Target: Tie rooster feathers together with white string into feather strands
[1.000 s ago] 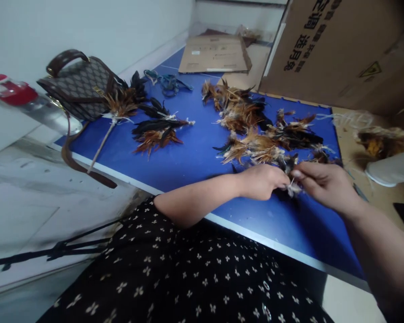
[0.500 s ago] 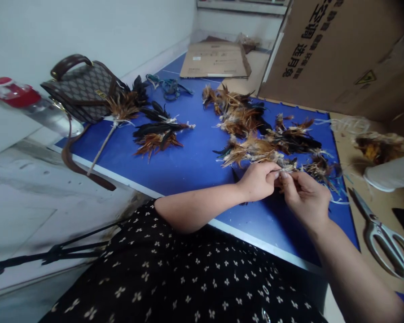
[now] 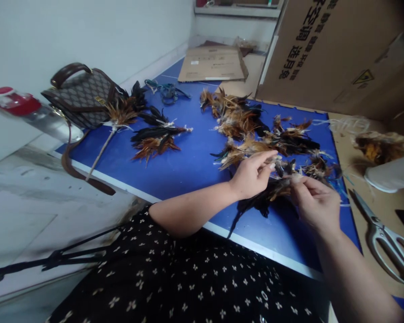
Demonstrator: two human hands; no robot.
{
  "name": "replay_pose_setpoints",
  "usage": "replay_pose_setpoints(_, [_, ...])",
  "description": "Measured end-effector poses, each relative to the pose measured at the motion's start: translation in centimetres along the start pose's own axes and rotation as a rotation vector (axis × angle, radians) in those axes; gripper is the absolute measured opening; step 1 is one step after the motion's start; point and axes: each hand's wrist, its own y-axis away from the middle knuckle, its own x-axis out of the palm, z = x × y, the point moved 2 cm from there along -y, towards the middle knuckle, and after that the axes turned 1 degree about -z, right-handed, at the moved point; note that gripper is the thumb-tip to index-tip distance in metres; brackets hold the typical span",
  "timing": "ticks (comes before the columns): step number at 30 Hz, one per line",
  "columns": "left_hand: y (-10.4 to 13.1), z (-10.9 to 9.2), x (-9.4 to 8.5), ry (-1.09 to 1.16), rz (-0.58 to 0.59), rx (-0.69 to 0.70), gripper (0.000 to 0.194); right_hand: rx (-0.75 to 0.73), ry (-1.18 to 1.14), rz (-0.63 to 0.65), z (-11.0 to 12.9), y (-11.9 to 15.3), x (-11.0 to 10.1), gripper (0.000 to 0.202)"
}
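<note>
My right hand (image 3: 318, 202) pinches the tied end of a dark feather bundle (image 3: 261, 197), whose black and brown feathers spread left across the blue table. My left hand (image 3: 254, 175) is beside it, fingers bent and thumb near the forefinger; whether anything small is between them I cannot make out. Under and behind the hands lie brown feather bundles (image 3: 239, 121) and darker ones (image 3: 291, 139). Farther left, a black and rust feather bundle (image 3: 158, 139) lies by itself. A stick with brown feathers tied at its top (image 3: 101, 152) rests near the bag.
A patterned handbag (image 3: 82, 96) and a red-capped bottle (image 3: 37, 112) stand at the left. Silver scissors (image 3: 379, 229), a white cup (image 3: 392, 172) and another feather bundle (image 3: 382, 146) are at the right. A large cardboard box (image 3: 323, 58) rises behind. Flat cardboard (image 3: 212, 65) lies at the back.
My hands have moved apart, the right one slightly right and down. The dark feather bundle now shows between and below them. The view has shifted slightly.
</note>
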Motion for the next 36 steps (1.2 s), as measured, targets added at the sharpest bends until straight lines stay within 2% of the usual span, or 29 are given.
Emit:
replay_pose_setpoints(2, [-0.3, 0.2, -0.6, -0.078, -0.138, -0.004, 0.03, 0.041, -0.077, -0.02, -0.7, 0.0, 0.1, 0.038])
replay_pose_setpoints(4, [-0.6, -0.1, -1.2, -0.175, -0.199, 0.014, 0.016, 0.069, -0.15, -0.043, -1.2, 0.0, 0.2, 0.039])
replay_pose_setpoints(6, [-0.7, -0.8, -1.4, -0.209, -0.13, 0.041, 0.023, 0.069, -0.18, -0.053, -1.3, 0.0, 0.1, 0.038])
replay_pose_setpoints(9, [-0.6, -1.7, -1.2, -0.122, 0.073, 0.019, 0.033, 0.074, -0.199, -0.067, -1.4, 0.0, -0.1, 0.036])
replay_pose_setpoints(13, [-0.4, -1.7, -0.7, -0.062, 0.229, -0.062, 0.027, 0.073, -0.201, -0.055, -1.5, 0.1, -0.2, 0.036])
replay_pose_setpoints(15, [-0.5, -1.4, -0.7, -0.057, 0.245, -0.064, 0.022, 0.056, -0.169, -0.026, -1.5, 0.2, -0.1, 0.037])
replay_pose_setpoints(18, [-0.9, -0.7, -0.8, 0.019, 0.252, -0.113, 0.025, 0.036, -0.116, 0.031, -1.3, 0.3, 0.1, 0.041])
replay_pose_setpoints(25, [-1.3, 0.5, -1.2, 0.211, 0.206, -0.285, 0.043, -0.048, -0.063, 0.308, 0.6, 1.1, 0.7, 0.052])
replay_pose_setpoints(27, [-1.4, 0.3, -1.2, 0.253, 0.191, -0.277, 0.043, -0.039, -0.069, 0.312, 0.6, 1.1, 0.6, 0.05])
replay_pose_setpoints(31, [-1.3, -0.7, -0.9, 0.358, 0.213, -0.163, 0.043, 0.017, -0.111, 0.325, -0.5, 1.1, 0.4, 0.051])
replay_pose_setpoints(33, [-0.9, -0.7, -0.6, 0.397, 0.248, -0.253, 0.047, 0.035, -0.142, 0.317, -1.0, 1.0, 0.2, 0.051])
replay_pose_setpoints(36, [-0.4, 0.0, -0.1, 0.431, 0.265, -0.445, 0.061, 0.042, -0.194, 0.238, -1.5, 0.7, 0.0, 0.046])
